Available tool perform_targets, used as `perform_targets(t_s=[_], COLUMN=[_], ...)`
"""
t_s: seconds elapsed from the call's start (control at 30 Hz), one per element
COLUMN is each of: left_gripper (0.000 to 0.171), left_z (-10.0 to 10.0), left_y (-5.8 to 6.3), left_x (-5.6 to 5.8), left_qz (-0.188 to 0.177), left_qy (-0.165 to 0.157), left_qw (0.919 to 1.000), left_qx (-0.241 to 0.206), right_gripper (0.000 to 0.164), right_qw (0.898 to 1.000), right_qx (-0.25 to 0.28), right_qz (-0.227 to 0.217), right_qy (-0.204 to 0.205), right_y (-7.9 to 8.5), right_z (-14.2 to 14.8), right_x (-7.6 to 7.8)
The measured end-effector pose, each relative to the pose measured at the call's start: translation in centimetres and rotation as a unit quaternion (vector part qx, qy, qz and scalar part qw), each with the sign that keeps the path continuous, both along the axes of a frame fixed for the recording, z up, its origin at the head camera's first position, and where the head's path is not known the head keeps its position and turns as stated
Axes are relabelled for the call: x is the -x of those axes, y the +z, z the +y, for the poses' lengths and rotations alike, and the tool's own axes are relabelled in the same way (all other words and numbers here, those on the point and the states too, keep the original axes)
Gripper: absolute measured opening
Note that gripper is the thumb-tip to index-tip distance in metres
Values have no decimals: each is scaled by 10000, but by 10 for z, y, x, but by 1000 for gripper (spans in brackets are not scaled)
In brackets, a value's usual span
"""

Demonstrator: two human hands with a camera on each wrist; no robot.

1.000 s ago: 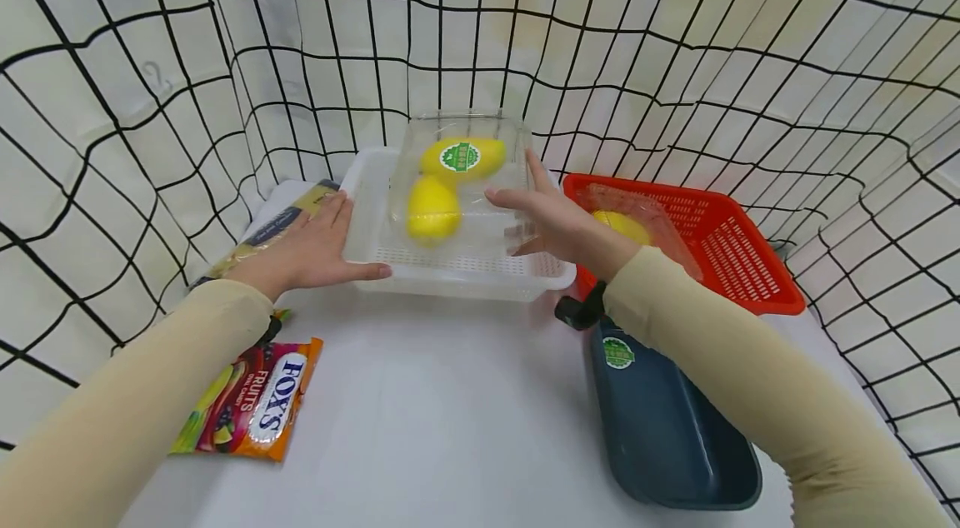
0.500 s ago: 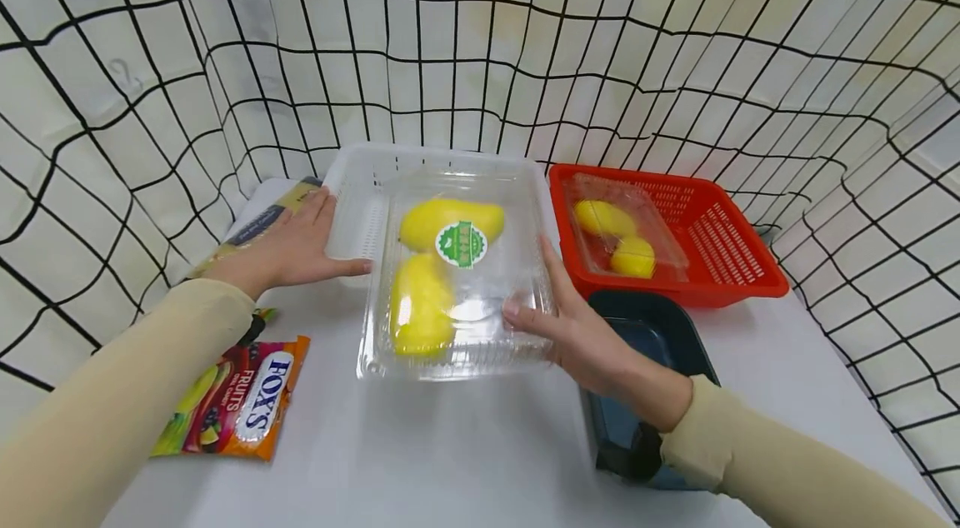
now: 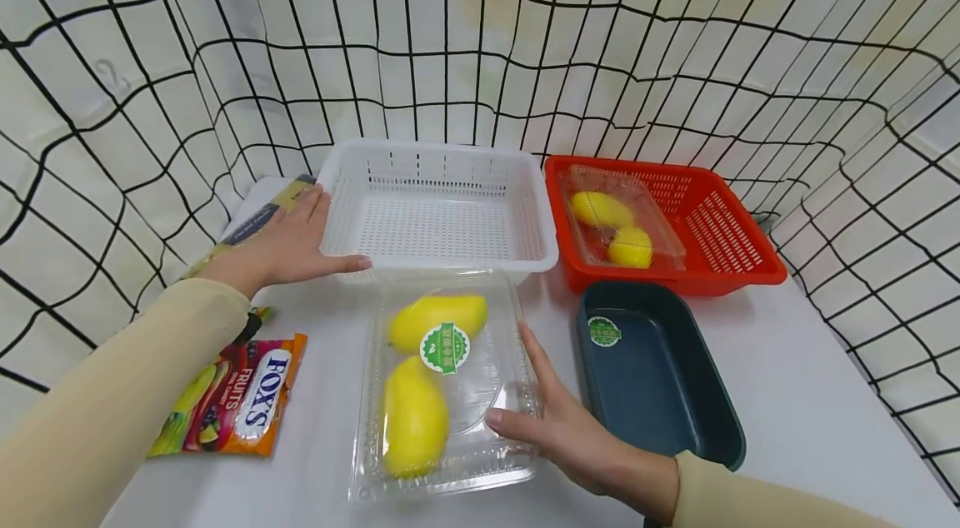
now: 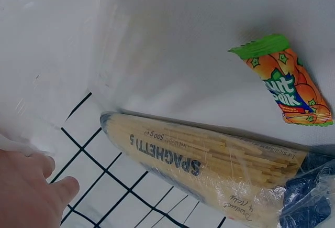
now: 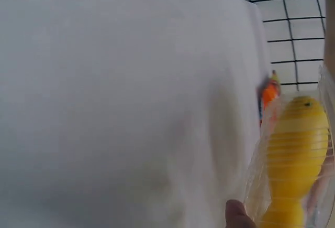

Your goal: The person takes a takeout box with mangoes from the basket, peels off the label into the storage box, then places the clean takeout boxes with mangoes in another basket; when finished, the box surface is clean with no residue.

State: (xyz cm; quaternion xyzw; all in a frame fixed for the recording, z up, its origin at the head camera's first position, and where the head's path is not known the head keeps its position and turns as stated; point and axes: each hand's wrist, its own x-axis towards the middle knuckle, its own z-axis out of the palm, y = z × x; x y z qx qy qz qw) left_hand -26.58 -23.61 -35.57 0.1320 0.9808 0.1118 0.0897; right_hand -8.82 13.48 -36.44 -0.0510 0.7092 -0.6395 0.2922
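Observation:
My right hand (image 3: 558, 420) grips the right side of a clear plastic clamshell box (image 3: 483, 324), thumb over its top. Two yellow mangoes (image 3: 414, 420) lie inside, under a round green sticker (image 3: 445, 348). The box is in front of the white plastic basket (image 3: 435, 220) in the head view. From the right wrist, a mango (image 5: 297, 144) shows through the clear wall beside my thumb. My left hand (image 3: 281, 249) has its fingers straight at the basket's left side, over part of a spaghetti pack (image 4: 172, 152), which the left wrist view shows in full length.
A red basket (image 3: 738, 232) at the back right holds another clear box with yellow fruit (image 3: 630, 247). In front of it stands a dark blue tray (image 3: 652, 378). A Fox's candy bag (image 3: 232, 399) and a small orange sweet wrapper (image 4: 288, 84) lie left. Black wire mesh surrounds the table.
My right hand has brought the clear box of mangoes out of the white basket, toward me and down to the front. My left hand has stayed at the basket's left side.

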Motion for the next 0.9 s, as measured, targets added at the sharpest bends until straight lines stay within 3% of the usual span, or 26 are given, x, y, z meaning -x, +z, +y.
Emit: perform_targets(t_s=[0.2,0.4,0.53,0.9], left_gripper=[131,131,132,131], left_z=[-2,0,2,0], left_y=[-2,0,4,6], left_x=[0,-1,-1,-3], left_qz=[-1,-29,-49,144], left_qy=[38,57,53,-70], left_qw=[10000,10000,9999,9998], left_qx=[-7,-64,-93,-70], right_gripper=[107,113,115,112], right_qw=[9987,9970,9946,9948], right_qx=[-417,-753,-1019,-1008], right_qz=[-258,-111,-116,-117], right_qy=[-125,154,145,-25], right_y=[-18,-31,-29,-23], right_z=[-6,-4,-4,-8], right_x=[2,8,11,8])
